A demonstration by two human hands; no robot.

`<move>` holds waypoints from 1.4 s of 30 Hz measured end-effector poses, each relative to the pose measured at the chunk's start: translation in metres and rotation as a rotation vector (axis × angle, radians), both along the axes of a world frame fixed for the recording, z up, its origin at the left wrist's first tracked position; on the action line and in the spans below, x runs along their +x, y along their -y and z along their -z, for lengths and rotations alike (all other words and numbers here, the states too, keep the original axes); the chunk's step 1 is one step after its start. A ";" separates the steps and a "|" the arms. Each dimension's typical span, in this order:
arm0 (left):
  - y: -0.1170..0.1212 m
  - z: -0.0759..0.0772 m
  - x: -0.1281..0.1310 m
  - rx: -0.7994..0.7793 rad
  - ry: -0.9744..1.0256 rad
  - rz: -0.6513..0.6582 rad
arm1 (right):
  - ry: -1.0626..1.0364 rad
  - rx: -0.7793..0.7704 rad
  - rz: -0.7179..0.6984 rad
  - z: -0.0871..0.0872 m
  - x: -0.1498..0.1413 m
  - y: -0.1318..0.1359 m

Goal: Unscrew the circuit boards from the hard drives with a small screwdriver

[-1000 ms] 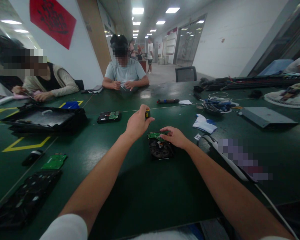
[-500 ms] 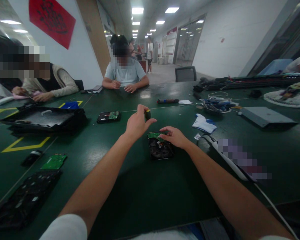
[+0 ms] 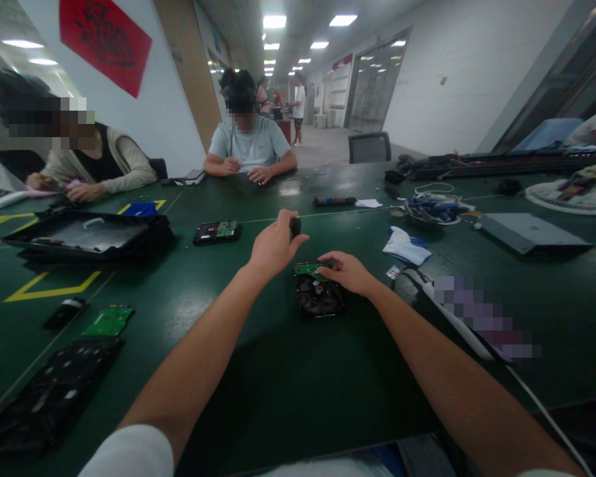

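Near the middle of the table a black hard disk drive point(image 3: 320, 298) lies with a green circuit board point(image 3: 305, 269) at its far end. My left hand point(image 3: 277, 242) is raised just beyond it, fingers wrapped round a short dark handle point(image 3: 295, 226) that looks like a screwdriver's. Its shaft and tip do not show. My right hand point(image 3: 346, 271) rests at the drive's far right corner, with curled fingers and the thumb on the board's edge. What lies between those fingertips is too small to make out.
Another hard drive point(image 3: 217, 232) lies farther left. A loose green board point(image 3: 108, 320) and dark drive parts point(image 3: 54, 391) are at left, below a black tray point(image 3: 89, 235). At right are a white glove point(image 3: 406, 246), a power strip point(image 3: 459, 321) and a grey metal box point(image 3: 534, 233). Co-workers sit opposite.
The handle in my left hand has turned slightly, its yellow part now barely showing, and the thumb has drawn in a little. My right hand and the drive stay in place.
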State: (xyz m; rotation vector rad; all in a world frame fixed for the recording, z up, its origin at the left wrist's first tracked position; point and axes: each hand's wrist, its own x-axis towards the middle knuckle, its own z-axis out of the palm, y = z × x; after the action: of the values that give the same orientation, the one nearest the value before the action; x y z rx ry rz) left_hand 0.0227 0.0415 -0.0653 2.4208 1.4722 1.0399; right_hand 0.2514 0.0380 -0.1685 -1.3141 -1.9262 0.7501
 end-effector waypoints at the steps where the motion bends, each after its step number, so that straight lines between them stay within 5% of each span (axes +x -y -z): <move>1: 0.000 0.000 0.000 0.004 0.017 -0.012 | 0.007 -0.001 0.002 -0.001 0.000 0.000; 10: -0.001 -0.004 -0.003 0.119 0.031 0.099 | 0.003 -0.009 0.003 -0.001 -0.001 0.001; 20: 0.001 -0.001 -0.001 0.021 -0.045 -0.103 | 0.014 -0.014 -0.001 -0.003 0.000 0.001; 28: -0.004 -0.002 -0.004 0.104 0.063 0.134 | -0.005 -0.002 0.002 0.000 0.000 0.000; 36: 0.000 0.002 0.000 0.016 0.008 -0.041 | 0.030 0.000 0.002 -0.004 0.000 0.001; 42: -0.005 0.002 -0.003 0.013 0.233 0.153 | 0.021 -0.028 0.012 -0.003 0.000 0.001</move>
State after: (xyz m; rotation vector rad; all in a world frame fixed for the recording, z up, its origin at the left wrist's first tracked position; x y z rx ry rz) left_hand 0.0199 0.0466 -0.0674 2.2847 1.1904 1.2487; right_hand 0.2512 0.0372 -0.1658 -1.3545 -1.9292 0.7626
